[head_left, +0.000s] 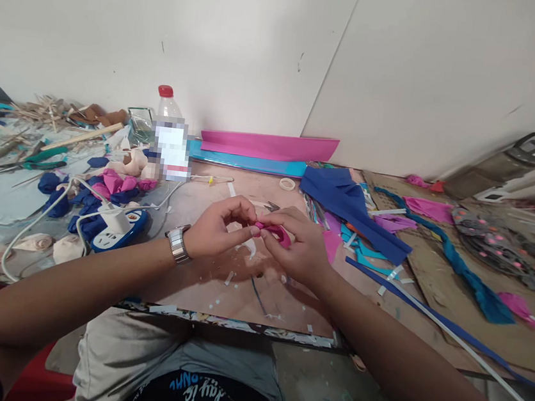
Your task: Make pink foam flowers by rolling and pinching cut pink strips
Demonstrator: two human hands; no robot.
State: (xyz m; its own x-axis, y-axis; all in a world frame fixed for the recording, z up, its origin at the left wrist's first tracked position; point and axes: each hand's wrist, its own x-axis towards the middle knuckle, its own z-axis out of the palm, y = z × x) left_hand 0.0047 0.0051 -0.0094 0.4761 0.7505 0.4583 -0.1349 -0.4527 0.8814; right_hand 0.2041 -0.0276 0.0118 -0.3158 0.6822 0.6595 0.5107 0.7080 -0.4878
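Observation:
Over the middle of the table, both hands meet on a small piece of magenta fabric (pixel 277 232). My left hand (pixel 223 226), with a metal watch (pixel 178 244) on its wrist, pinches the fabric's left end between thumb and fingers. My right hand (pixel 299 243) closes around the rest of it, its fingers partly hiding the piece. Just behind the fingertips lies a dark-tipped tool (pixel 271 207), mostly covered. On the table (pixel 209 290) beneath are small white scraps and a thin dark strip (pixel 259 295).
Left stand a power strip (pixel 113 237) with a white cable, rolled fabric flowers (pixel 122 183), green-handled pliers (pixel 45 158) and a red-capped bottle (pixel 169 106). Behind are a pink folded sheet (pixel 268 146) and a tape roll (pixel 287 183). Navy fabric (pixel 345 200) and a blue strip (pixel 454 254) lie right.

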